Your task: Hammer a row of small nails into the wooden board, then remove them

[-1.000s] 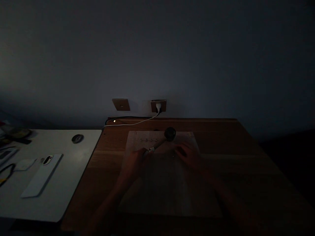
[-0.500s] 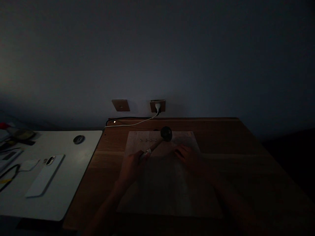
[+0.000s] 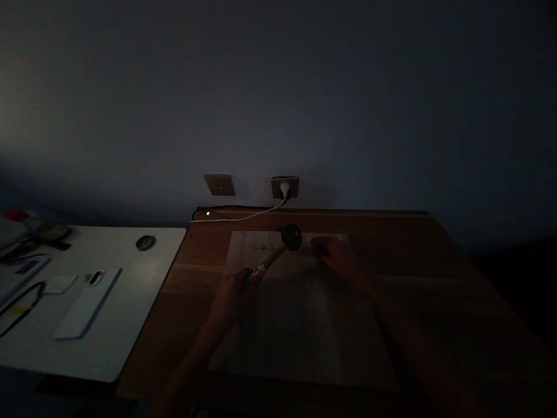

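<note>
My left hand (image 3: 228, 296) is closed round the handle of a mallet (image 3: 273, 254). Its dark round head is raised over the far part of a pale wooden board (image 3: 282, 331). Several small nails (image 3: 263, 248) stand in a short row on the board, left of the mallet head. My right hand (image 3: 337, 253) is at the board's far right part, its fingers bent downward and drawn together. Dim light and blur hide what is between those fingertips.
The board lies on a brown wooden table (image 3: 191, 307) against a wall. A socket with a white plug (image 3: 285, 188) and cable is behind it. On the white table at left are a phone (image 3: 89, 302), a round dark tin (image 3: 145, 242) and assorted items.
My right hand has moved forward to the far edge of the board, and its fingers have drawn together. My left hand keeps the mallet in nearly the same pose. The view has shifted slightly.
</note>
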Demonstrator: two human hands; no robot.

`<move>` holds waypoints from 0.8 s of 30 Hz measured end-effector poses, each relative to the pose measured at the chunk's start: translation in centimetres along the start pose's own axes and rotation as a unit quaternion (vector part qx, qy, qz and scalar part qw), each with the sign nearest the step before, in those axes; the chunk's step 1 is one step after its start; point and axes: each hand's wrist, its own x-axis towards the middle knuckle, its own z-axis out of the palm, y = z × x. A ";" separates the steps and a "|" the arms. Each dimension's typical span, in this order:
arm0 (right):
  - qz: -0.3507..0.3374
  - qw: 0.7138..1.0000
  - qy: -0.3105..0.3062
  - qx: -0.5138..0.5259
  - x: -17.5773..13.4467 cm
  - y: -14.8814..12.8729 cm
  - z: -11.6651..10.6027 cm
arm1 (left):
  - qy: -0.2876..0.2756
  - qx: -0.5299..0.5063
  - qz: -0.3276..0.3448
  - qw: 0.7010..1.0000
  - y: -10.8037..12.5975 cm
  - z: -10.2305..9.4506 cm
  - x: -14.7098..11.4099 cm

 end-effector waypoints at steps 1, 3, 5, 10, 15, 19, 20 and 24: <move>0.002 1.000 -0.005 -0.001 0.0 -0.1 -0.1 | 0.001 -0.001 -0.001 1.000 -0.1 0.0 0.0; 0.005 1.000 -0.021 -0.012 -0.1 -0.3 -0.4 | 0.002 -0.003 -0.004 1.000 -0.2 0.0 0.0; 0.008 0.999 -0.040 -0.026 0.1 -0.6 -0.6 | 0.001 -0.007 -0.007 1.000 -0.1 0.0 0.0; 0.009 0.998 -0.050 -0.039 0.8 -1.2 -0.5 | -0.014 -0.012 -0.014 1.000 0.2 -0.1 -0.1; 0.021 0.998 -0.041 -0.048 0.8 -1.4 -0.3 | -0.016 -0.004 -0.017 1.000 0.3 -0.3 -0.2; 0.035 0.998 -0.016 -0.042 0.2 -1.2 -0.1 | -0.013 -0.007 -0.014 1.000 0.0 -0.2 -0.2; 0.038 0.999 -0.005 -0.031 0.1 -1.1 0.0 | -0.010 -0.007 -0.012 1.000 -0.1 -0.2 -0.2; 0.044 0.998 0.037 0.040 -0.2 -0.6 0.5 | -0.009 -0.008 -0.006 1.000 -0.3 -0.1 -0.1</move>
